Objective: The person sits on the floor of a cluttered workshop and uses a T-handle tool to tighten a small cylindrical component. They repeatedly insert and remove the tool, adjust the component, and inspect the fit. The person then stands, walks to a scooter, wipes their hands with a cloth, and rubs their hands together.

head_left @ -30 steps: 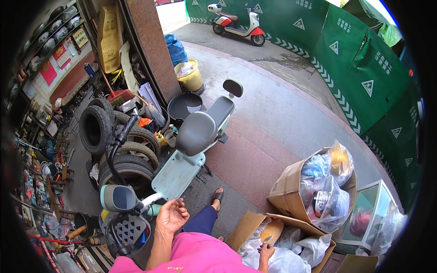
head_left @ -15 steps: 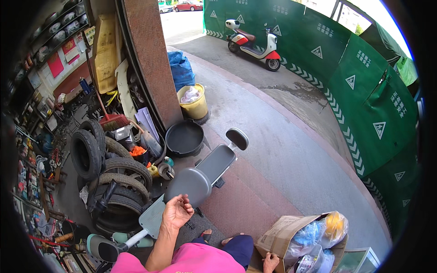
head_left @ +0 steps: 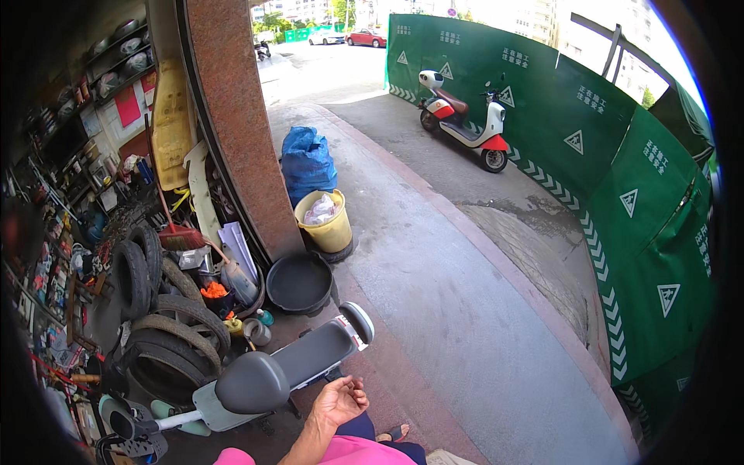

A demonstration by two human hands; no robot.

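Head view, left hand (head_left: 339, 401) grip loosely curled, empty, beside scooter seat (head_left: 252, 381)

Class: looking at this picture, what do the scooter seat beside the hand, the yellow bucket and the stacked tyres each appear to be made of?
Scooter seat: probably smooth grey vinyl or moulded plastic, given its soft sheen and rounded shape. Yellow bucket: likely plastic, with an even matt colour and thin rim. Tyres: black rubber, dull and ribbed with tread.

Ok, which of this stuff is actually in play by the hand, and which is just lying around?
In play:
- left hand, fingers curled, holding nothing
- grey scooter, its seat right beside that hand

Lying about:
- stacked tyres
- black basin
- yellow bucket
- blue bag
- parked white scooter
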